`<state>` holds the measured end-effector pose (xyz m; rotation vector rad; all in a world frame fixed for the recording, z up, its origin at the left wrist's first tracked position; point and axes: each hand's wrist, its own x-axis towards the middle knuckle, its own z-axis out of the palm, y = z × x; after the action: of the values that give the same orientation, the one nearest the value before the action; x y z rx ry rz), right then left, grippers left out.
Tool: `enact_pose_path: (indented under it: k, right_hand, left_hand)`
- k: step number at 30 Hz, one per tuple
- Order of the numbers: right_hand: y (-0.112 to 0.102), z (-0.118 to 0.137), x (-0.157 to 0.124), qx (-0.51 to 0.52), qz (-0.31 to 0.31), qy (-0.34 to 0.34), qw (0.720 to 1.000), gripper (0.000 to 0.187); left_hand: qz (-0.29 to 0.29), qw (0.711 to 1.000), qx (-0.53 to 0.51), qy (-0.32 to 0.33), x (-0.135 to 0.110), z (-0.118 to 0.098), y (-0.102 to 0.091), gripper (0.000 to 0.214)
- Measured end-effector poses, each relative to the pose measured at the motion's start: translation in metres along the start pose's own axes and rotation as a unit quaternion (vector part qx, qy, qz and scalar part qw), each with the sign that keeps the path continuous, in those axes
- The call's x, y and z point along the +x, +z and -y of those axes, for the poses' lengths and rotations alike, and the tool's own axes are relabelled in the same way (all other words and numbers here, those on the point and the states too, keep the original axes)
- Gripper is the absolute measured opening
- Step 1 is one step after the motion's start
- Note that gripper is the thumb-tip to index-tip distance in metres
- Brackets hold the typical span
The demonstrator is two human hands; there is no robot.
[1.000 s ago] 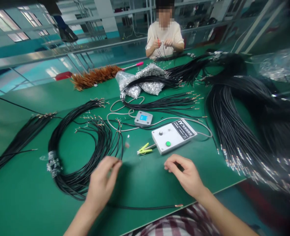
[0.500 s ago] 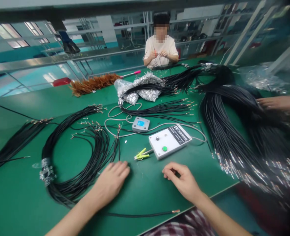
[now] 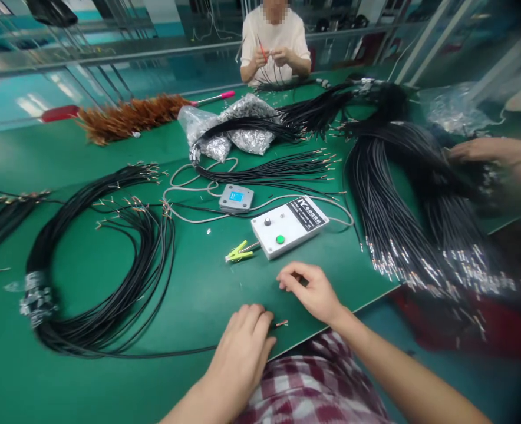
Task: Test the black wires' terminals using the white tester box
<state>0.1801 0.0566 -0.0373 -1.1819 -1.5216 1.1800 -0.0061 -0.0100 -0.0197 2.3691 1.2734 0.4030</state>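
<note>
My left hand (image 3: pixel 246 335) is closed over a single black cable (image 3: pixel 172 354) near the front edge of the table. The cable's stripped end with bare copper strands sticks out past my fingers, which hide the stretch beneath them. My right hand (image 3: pixel 307 288) rests just right of it, fingers loosely curled, with nothing visible in them. Beyond my hands lies a white box marked JY (image 3: pixel 292 227), with a green button, a black knob and a yellow-green clip (image 3: pixel 239 252) on its shaft. The cable runs toward a curved black cable bundle (image 3: pixel 105 335) at left, wrapped with silvery pieces.
A small grey unit with a blue display (image 3: pixel 236 198) sits behind the box on a looping grey cord. Farther back are bags of silvery parts (image 3: pixel 254 123) and a feather duster (image 3: pixel 132 118). Black cables (image 3: pixel 393 200) hang over the right edge, beside another person's hand (image 3: pixel 485 150). A co-worker (image 3: pixel 273 50) sits opposite.
My left hand has moved right and toward me, from the bare tabletop onto the single cable. My right hand keeps its curled pose. The whole view has shifted, so things appear higher and farther left.
</note>
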Motion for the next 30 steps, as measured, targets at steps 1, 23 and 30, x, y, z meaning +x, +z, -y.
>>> enact_pose_path:
  k: [1, 23, 30]
  right_hand:
    - [-0.001, 0.002, -0.002, 0.000, 0.001, 0.001, 1.000, 0.021]
    - [0.030, 0.025, -0.009, 0.196, 0.052, 0.102, 0.974, 0.015]
    - [0.032, 0.026, -0.008, 0.230, 0.016, 0.139, 0.963, 0.028]
  left_hand:
    - [-0.006, 1.000, -0.023, -0.019, 0.002, -0.002, 0.002, 0.019]
    - [-0.097, 0.841, -0.470, -0.248, 0.020, 0.003, -0.023, 0.028]
    - [-0.100, 0.783, -0.543, -0.287, 0.022, 0.008, -0.026, 0.036]
